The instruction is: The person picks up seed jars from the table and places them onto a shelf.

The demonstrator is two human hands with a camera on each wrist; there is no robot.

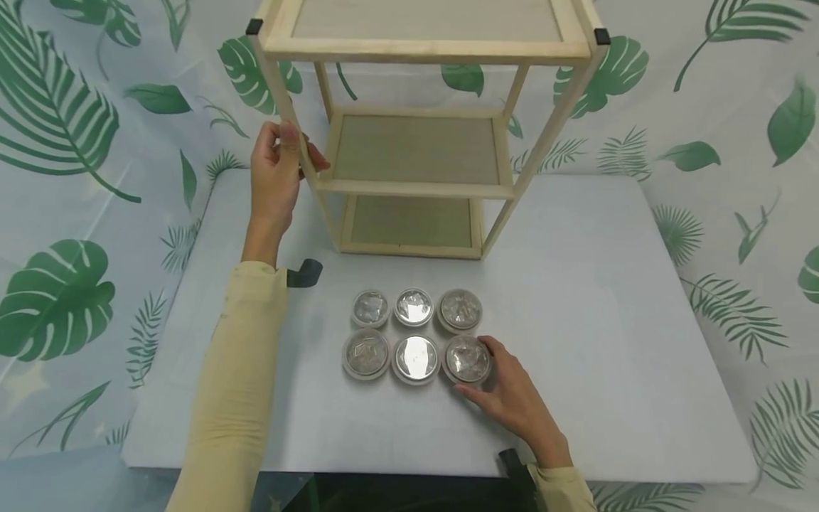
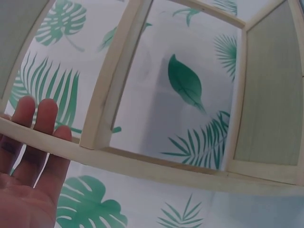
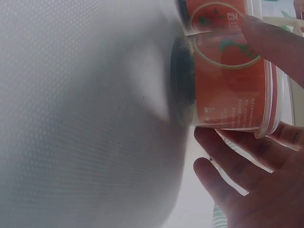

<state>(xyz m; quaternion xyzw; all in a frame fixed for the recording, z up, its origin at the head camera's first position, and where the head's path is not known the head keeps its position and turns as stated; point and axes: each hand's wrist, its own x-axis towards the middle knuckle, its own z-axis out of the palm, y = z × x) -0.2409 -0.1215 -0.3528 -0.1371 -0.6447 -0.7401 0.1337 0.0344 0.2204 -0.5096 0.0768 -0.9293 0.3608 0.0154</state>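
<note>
A light wooden three-tier rack (image 1: 416,189) stands at the back of the white table. My left hand (image 1: 275,178) grips its left front post (image 1: 276,89); in the left wrist view the fingers curl round the wooden bar (image 2: 156,166). At the front right of a group of round clear-lidded tubs, my right hand (image 1: 515,398) holds one tub (image 1: 468,360) between thumb and fingers. Seen from the right wrist, this plastic tub (image 3: 230,90) has an orange-red label and a dark base, close to the white tabletop. Another labelled tub (image 3: 213,14) sits right beside it.
The other tubs, such as the silver-topped one (image 1: 416,359), sit in two short rows in front of the rack. The white table (image 1: 595,320) extends to both sides. Behind it hangs a leaf-print cloth (image 1: 736,178).
</note>
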